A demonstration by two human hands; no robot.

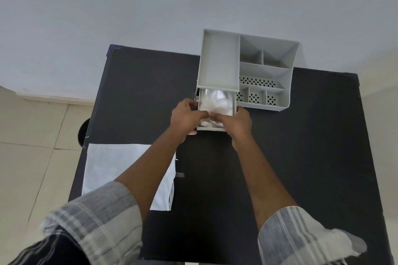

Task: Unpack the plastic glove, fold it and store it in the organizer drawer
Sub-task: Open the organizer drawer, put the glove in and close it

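Observation:
A grey organizer [219,64] stands at the far middle of the black table [301,146]. Its drawer [211,128] is pulled out toward me. Inside the drawer lies the clear, crumpled plastic glove [215,102]. My left hand [186,117] and my right hand [238,120] meet over the drawer's front half, and the fingertips of both pinch the glove there. The hands hide the glove's near part.
A white flat plastic bag [112,168] lies on the table's near left, partly under my left forearm. The organizer's right side has several open compartments [265,71], some with perforated floors. A wall rises right behind the table; tiled floor shows on the left.

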